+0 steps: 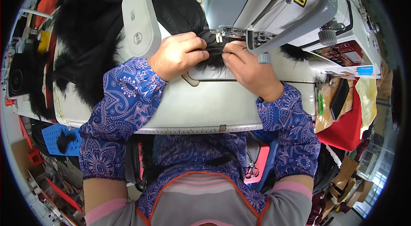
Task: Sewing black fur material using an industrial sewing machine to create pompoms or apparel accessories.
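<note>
Black furry fabric [175, 10] lies under the head of a grey-white sewing machine [274, 7] and spreads back and to the left. My left hand [179, 55] pinches the fabric just left of the presser foot [218, 37], fingers curled. On the other side of the foot, my right hand [248, 65] grips the same fabric between closed fingertips. A short stretch of gathered fabric with a fur fringe runs between the two hands. The needle point cannot be made out.
A white lamp head [139, 22] hangs close above my left wrist. A ruler strip [197, 130] edges the table [201, 106] in front of me. A dark phone-like slab [339, 97] lies at the right; scissors [251, 170] rest below the table edge.
</note>
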The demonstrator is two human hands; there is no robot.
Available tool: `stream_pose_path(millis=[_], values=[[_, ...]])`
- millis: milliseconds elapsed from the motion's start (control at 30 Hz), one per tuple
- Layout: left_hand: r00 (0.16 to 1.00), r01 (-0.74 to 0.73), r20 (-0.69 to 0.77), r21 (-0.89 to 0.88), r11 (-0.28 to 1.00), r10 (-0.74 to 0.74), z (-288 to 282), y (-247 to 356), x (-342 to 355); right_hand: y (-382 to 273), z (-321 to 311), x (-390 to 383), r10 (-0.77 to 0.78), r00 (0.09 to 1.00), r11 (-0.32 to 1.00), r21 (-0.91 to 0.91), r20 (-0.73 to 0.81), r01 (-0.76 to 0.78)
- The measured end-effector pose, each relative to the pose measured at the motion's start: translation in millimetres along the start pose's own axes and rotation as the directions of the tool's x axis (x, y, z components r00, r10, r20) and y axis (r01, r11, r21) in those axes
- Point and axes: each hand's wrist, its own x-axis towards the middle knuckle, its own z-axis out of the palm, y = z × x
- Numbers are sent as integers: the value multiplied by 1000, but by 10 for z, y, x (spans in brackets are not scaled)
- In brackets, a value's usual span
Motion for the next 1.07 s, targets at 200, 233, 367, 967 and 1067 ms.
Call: stream_pose_path(millis=[200, 233, 367, 967, 1067], values=[[993, -116, 44, 44, 992, 114, -27, 28, 3, 11, 13, 4, -42, 999, 999, 18, 3, 42], [994, -109, 35, 59, 992, 107, -26, 14, 8, 14, 10, -5, -15, 999, 1000, -4, 32, 16], [997, -67, 28, -1, 998, 67, -3, -20, -22, -28, -9, -21, 65, 991, 996, -68, 118, -57], [970, -66, 242, 177, 982, 21, -89, 153, -131, 19, -48, -23, -65, 991, 995, 83, 115, 55], [964, 33, 253, 191, 981, -82, -111, 143, -88, 31, -24, -51, 12, 993, 998, 58, 118, -19]])
